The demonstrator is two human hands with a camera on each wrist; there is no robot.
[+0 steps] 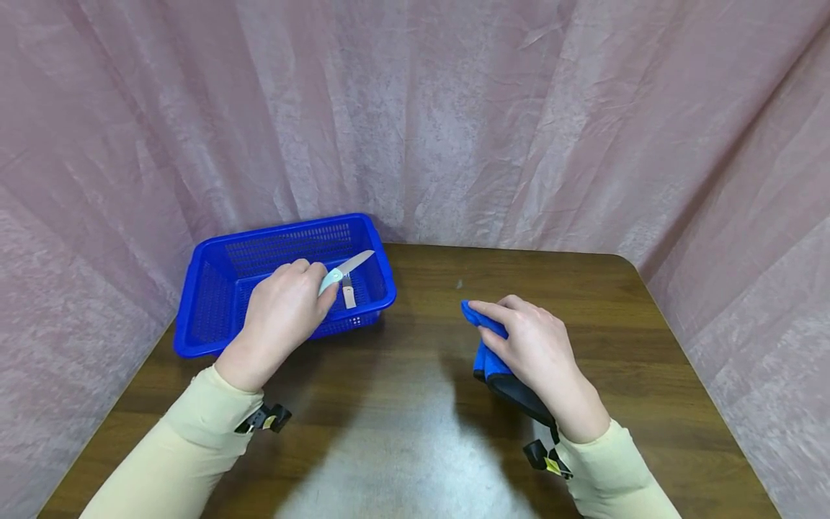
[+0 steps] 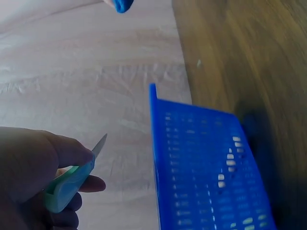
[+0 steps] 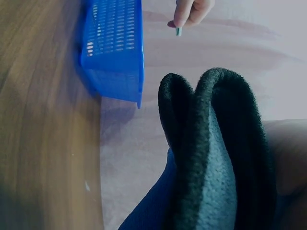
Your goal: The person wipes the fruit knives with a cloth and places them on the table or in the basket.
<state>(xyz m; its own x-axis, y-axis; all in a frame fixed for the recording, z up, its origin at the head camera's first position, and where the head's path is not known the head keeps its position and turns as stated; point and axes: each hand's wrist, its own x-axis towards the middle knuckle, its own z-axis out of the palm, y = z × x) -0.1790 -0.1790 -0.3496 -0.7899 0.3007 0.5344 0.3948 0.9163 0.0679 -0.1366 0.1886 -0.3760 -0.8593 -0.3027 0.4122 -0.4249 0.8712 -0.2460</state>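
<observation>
My left hand (image 1: 285, 303) grips a small knife (image 1: 332, 280) by its mint-green handle, its bare blade pointing up and to the right over the blue basket (image 1: 379, 254). In the left wrist view the knife handle (image 2: 69, 187) is pinched between thumb and fingers, with the blade beyond them. Inside the basket lies a small item with a pale handle and a metal end (image 1: 349, 294). On the right, my right hand (image 1: 534, 339) holds a folded blue cloth (image 1: 494, 360) with black edging. Close up in the right wrist view, the cloth's thick black edge (image 3: 220, 79) hangs in folds.
A brown wooden table (image 1: 415, 404) lies under everything, with a rounded far right corner. Pink curtains (image 1: 454, 122) hang behind and along both sides. A tiny pale speck (image 1: 459, 284) is on the tabletop near the back edge.
</observation>
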